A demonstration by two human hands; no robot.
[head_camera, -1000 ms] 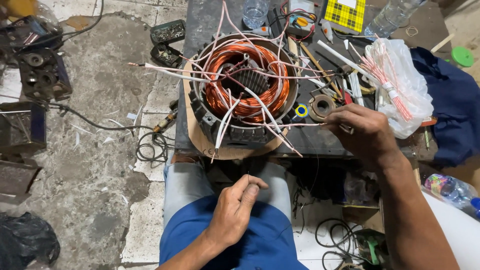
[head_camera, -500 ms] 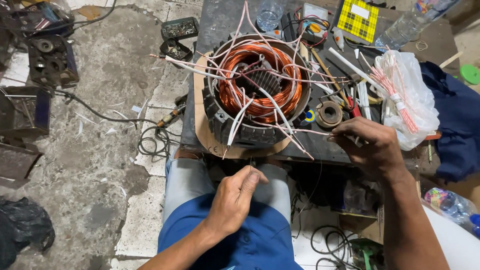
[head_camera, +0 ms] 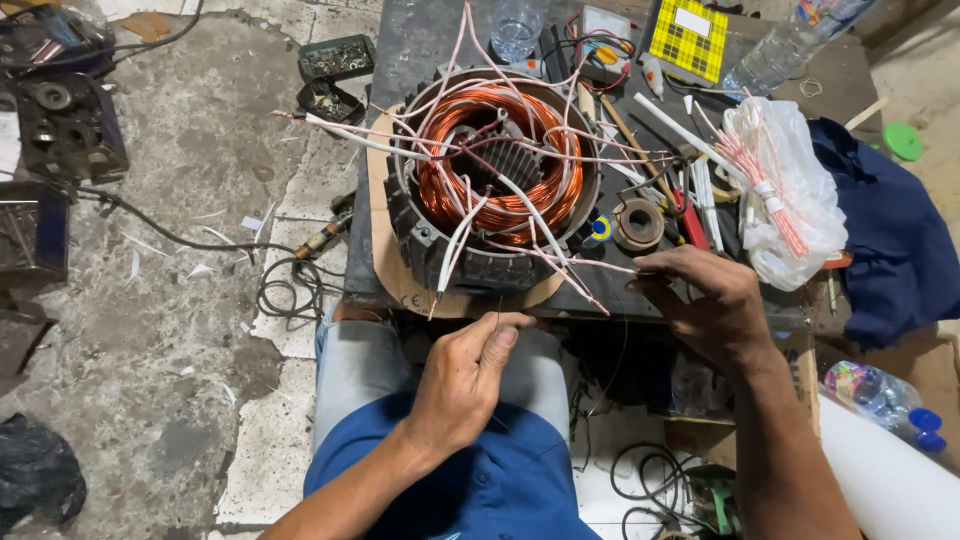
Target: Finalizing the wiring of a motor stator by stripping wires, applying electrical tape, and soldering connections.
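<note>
A motor stator (head_camera: 440,250) with orange copper windings (head_camera: 450,185) sits on a cardboard sheet (head_camera: 384,270) on a dark workbench (head_camera: 400,40). White and pink sleeved leads (head_camera: 350,135) fan out from it. My right hand (head_camera: 705,300) rests at the bench's front edge by the tip of one lead, fingers pinched on a thin dark thread. My left hand (head_camera: 465,375) hovers above my lap below the stator, thumb and forefinger pinched on the same thin thread, which loops down between the hands.
A tape roll (head_camera: 637,222), hand tools and a plastic bag of sleeving (head_camera: 790,200) lie right of the stator. A yellow checked notebook (head_camera: 690,35), a bottle (head_camera: 780,50) and a glass (head_camera: 518,25) stand behind. Blue cloth (head_camera: 890,230) at right; motor parts (head_camera: 65,120) and a cable (head_camera: 290,285) on the floor.
My left hand has risen from my lap toward the bench edge, pinching tighter. My right hand has drawn slightly back from the leads along the front edge.
</note>
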